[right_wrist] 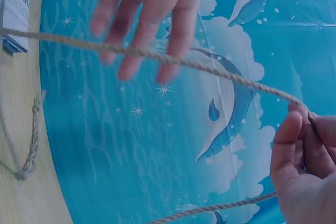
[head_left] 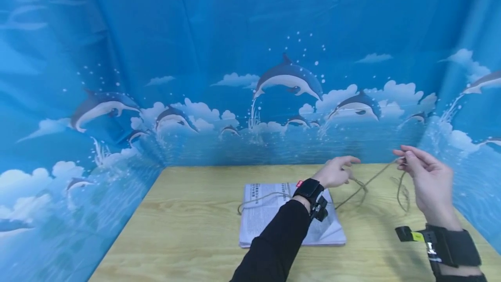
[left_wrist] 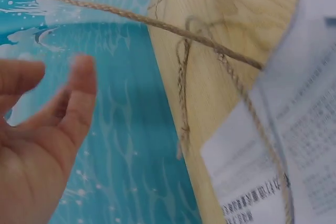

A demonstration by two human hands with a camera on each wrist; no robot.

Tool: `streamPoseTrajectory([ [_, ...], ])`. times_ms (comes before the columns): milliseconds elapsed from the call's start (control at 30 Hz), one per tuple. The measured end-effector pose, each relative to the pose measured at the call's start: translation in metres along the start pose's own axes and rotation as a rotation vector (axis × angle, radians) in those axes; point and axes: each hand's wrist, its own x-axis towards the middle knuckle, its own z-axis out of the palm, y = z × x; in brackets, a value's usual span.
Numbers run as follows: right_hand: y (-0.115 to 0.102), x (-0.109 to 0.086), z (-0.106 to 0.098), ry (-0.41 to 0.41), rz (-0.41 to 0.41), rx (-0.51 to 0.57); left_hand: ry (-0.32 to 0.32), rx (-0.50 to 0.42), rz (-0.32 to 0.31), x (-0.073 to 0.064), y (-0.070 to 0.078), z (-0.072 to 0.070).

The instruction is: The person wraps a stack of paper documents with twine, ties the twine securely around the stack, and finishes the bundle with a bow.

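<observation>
A folded stack of newspaper (head_left: 258,223) lies flat on the wooden table (head_left: 184,225), with brown twine (head_left: 375,177) running across its top. My right hand (head_left: 432,182) pinches the twine between thumb and fingertips, right of the stack and above the table. From there one length slants tautly down to the stack's right side, and another hangs in a loop below the hand. My left hand (head_left: 334,173) reaches over the stack's far right corner, its fingers extended beside the taut length. In the left wrist view its palm (left_wrist: 31,156) holds nothing.
In the left wrist view, a knotted twine end (left_wrist: 182,93) lies near the table edge, and another strand crosses the printed paper (left_wrist: 310,129). A blue curtain with dolphins (head_left: 289,77) encloses the table's back and sides.
</observation>
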Motion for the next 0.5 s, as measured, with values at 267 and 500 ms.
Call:
streamPoseTrajectory([
  [267, -0.003, 0.003, -0.003, 0.007, 0.036, 0.056, -0.031, 0.122, 0.044, -0.009, -0.017, 0.002],
  [500, -0.003, 0.006, -0.006, 0.031, 0.062, 0.091, -0.022, 0.205, 0.019, -0.012, -0.019, 0.022],
])
